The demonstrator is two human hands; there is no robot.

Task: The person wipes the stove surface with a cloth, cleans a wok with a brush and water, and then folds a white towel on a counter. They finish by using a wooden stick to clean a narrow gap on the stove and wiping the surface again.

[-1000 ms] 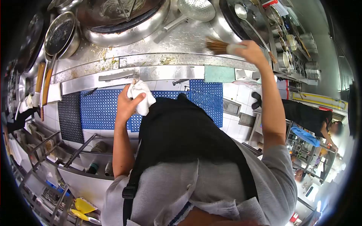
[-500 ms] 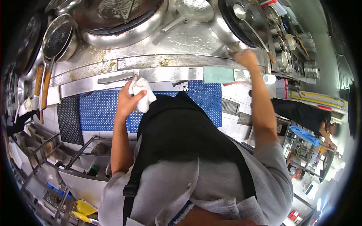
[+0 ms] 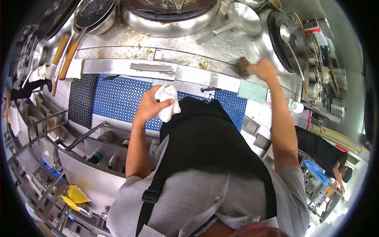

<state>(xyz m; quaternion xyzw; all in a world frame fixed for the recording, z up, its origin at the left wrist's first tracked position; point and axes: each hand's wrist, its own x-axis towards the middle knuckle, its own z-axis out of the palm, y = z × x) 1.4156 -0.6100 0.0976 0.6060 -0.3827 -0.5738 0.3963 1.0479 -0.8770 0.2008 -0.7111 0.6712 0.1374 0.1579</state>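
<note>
From the middle of my head view, my right hand [image 3: 264, 71] is at two o'clock, its fingers closed around the handle end of a short, stiff brush [image 3: 242, 67]. The brown bristles point toward twelve o'clock's side, away from my arm, over the steel counter [image 3: 177, 43] near its front edge; they are blurred, and I cannot tell whether they touch it. At ten o'clock, much closer to the middle, my left hand [image 3: 152, 104] grasps a bunched white cloth [image 3: 167, 103] between thumb and fingers, in front of the counter and above a blue perforated mat [image 3: 122, 96] on the floor. A large wok [image 3: 158, 4] sits on its round steel rim at twelve o'clock. At one o'clock a perforated skimmer [image 3: 244, 19] lies on the counter, handle slanting down toward the left. Beyond my right hand, also at two o'clock, a ladle [image 3: 285, 33] rests in a smaller dark wok [image 3: 294, 45]. Between ten and eleven o'clock, a strainer [image 3: 92, 12] sits over a metal pot [image 3: 104, 27]. Bits of food [image 3: 148, 51] dot the counter toward eleven o'clock. A pale green cloth [image 3: 252, 91] lies below the brush, along the front edge. Between three and four o'clock, a person in dark clothing [image 3: 321, 152] leans forward.
</note>
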